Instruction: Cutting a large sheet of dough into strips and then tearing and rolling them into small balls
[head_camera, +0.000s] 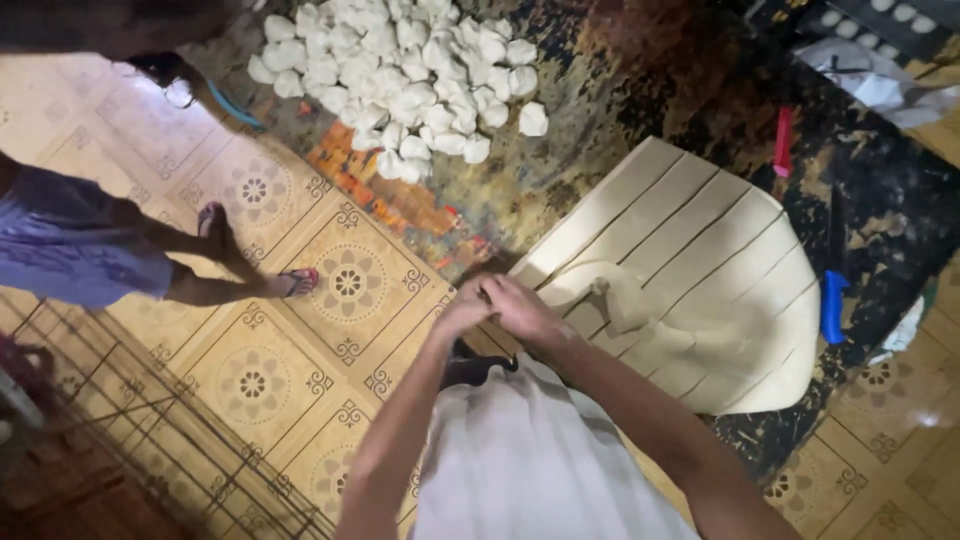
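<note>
Your two hands met at the near edge of the dough sheet (700, 270), which lay flat on the dark mottled work surface (620, 90) and was scored into long parallel strips. Your left hand (462, 310) and your right hand (520, 305) were pressed close together, fingers curled around the end of one dough strip (610, 295) that had been lifted off the sheet and ran in a loose curve back across it; whether each hand pinched the strip or only one did, you could not tell from the head view, because the knuckles hid the fingertips. The strip's free part rested on the sheet just beside your right hand. Farther away on the same surface, well apart from the sheet, sat a heap of small white dough pieces (400, 70). To the right of the sheet a knife with a blue handle (832, 300) lay along its edge, and a red tool (783, 140) lay near the sheet's far corner. Your white apron (530, 460) filled the bottom of the view. On the patterned tile floor (300, 340) to your left stood another person's feet in sandals (290, 283), below a blue garment (70, 240)
</note>
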